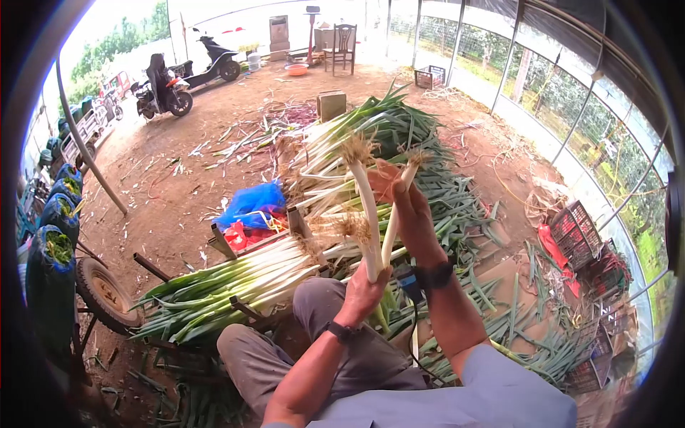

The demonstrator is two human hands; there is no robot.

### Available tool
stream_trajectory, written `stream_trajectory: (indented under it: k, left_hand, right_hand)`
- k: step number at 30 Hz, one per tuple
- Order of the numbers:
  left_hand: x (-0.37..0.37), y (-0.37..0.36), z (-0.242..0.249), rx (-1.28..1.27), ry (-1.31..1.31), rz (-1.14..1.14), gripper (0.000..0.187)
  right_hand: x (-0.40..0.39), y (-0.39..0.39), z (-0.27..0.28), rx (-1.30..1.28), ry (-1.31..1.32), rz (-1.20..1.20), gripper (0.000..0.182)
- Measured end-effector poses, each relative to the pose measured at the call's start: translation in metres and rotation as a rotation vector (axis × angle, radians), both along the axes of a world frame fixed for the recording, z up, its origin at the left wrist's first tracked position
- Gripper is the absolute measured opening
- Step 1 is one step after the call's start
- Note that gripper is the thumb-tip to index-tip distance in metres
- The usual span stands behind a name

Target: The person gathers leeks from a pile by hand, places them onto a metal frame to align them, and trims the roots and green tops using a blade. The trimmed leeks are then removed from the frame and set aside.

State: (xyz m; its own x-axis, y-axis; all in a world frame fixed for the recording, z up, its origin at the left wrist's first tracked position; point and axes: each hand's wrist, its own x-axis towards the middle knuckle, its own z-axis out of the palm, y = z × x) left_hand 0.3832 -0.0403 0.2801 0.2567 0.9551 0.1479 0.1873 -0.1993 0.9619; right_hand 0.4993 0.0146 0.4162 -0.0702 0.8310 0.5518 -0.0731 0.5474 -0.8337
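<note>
My left hand [364,289] is wrapped round the white stems of a few leeks [366,207], held upright with their roots at the top. My right hand [410,207] is higher up, its fingers at the stem of one leek [392,232] just below its roots. A large heap of leeks [335,160] with long green leaves lies beyond my hands. To the left, a bundle of leeks [235,289] with white stems rests on a metal frame [246,308], leaves pointing left.
A blue bag [253,203] and a red one [239,235] lie behind the frame. A wheel [107,294] and green bundles [53,267] are at left. Plastic crates [574,235] line the right side. Farther off are a concrete block [331,105], a chair [342,48] and scooters [168,93].
</note>
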Motion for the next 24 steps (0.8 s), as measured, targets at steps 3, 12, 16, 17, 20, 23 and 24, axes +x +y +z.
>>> stream_trajectory:
  k: [3,12,16,17,20,23,24]
  left_hand:
    - [0.007,-0.001,-0.020,0.100,0.090,0.077,0.043]
    - [0.000,-0.002,-0.009,-0.051,0.077,-0.068,0.047]
    - [-0.004,0.002,-0.025,-0.100,-0.149,-0.140,0.040]
    - [-0.002,0.002,-0.024,-0.140,-0.285,-0.148,0.035]
    - [-0.007,0.001,-0.021,-0.196,-0.317,-0.158,0.033]
    - [-0.004,0.005,-0.017,-0.114,-0.297,-0.125,0.036]
    - [-0.003,0.005,-0.016,-0.037,-0.326,-0.114,0.038]
  right_hand:
    - [0.002,-0.008,0.014,-0.091,-0.021,0.038,0.051]
    - [0.013,-0.006,0.005,-0.139,0.191,0.019,0.028]
    - [0.027,-0.009,0.011,-0.220,0.351,0.078,0.027]
    - [0.030,-0.011,0.011,-0.205,0.349,0.107,0.028]
    - [0.039,-0.017,0.012,-0.237,0.277,0.153,0.028]
    - [0.044,-0.024,0.014,-0.244,0.192,0.151,0.031]
    - [0.046,-0.026,0.014,-0.223,0.145,0.158,0.033]
